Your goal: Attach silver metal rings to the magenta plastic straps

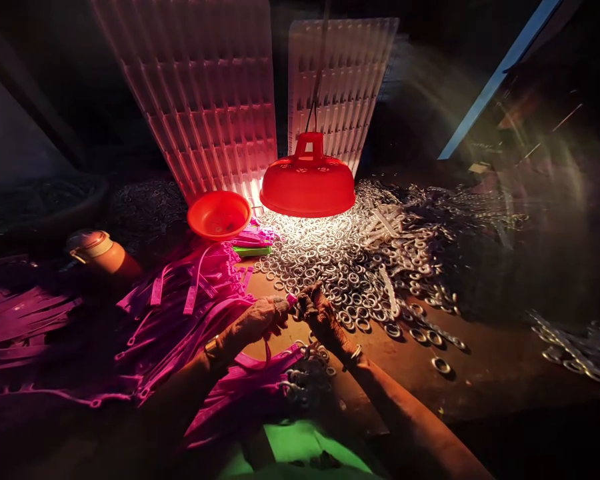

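My left hand (pixel 266 315) is closed around a magenta strap (pixel 291 299), whose end pokes out toward my other hand. Fingertips of my right hand (pixel 320 310) are pinched at that end; whether a ring is also in them I cannot make out. Both hands meet just in front of a large heap of metal rings (pixel 325 267). To the left lies a pile of magenta straps (pixel 200 313), some with printed ends. Below my hands are more magenta straps (pixel 260 380), with metal rings (pixel 300 383) at their ends.
A red lamp shade (pixel 307 183) hangs low over the rings. Beside it sits an orange-red bowl (pixel 219 217). An orange bottle (pixel 105 253) stands at left. Ribbed translucent panels (pixel 210 100) rise behind. Loose rings and metal strips (pixel 575 347) lie at the right.
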### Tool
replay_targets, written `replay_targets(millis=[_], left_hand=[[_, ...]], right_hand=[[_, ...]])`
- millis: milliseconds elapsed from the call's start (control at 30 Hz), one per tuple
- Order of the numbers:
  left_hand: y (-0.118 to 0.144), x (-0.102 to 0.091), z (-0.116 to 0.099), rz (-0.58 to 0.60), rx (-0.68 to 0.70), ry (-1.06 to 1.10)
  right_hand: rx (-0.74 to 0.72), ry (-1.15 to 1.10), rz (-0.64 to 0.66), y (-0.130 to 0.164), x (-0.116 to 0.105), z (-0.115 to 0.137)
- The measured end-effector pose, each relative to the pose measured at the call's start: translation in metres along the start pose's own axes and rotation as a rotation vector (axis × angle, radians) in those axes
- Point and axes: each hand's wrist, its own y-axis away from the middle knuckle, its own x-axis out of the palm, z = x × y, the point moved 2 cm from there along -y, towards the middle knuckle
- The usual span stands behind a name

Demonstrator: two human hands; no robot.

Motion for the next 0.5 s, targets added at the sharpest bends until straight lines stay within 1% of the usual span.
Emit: replay_targets(millis=[33,100,200,300,367,500], left_hand=[[-0.004,-0.002,0.004,0.009,-0.009,0.008],[-0.012,-0.004,0.012,0.020,0.035,0.047],[-0.021,-0.003,0.021,0.005,0.080,0.124],[-0.022,-0.001,0.024,0.008,0.053,0.148],[-0.021,-0.002,0.024,0.003,0.043,0.114],[-0.019,-0.007,0.025,-0.042,0.086,-0.070]], right_hand=[[-0.002,0.010,-0.004,0.000,0.000,-0.002],[0.000,0.016,0.004,-0.001,-0.001,-0.002],[0.004,-0.008,0.041,-0.002,0.000,0.003],[-0.011,0.024,0.055,-0.005,0.002,0.009],[-0.034,0.071,0.062,-0.006,0.003,0.011],[-0.068,0.122,0.133,-0.007,0.003,0.012]])
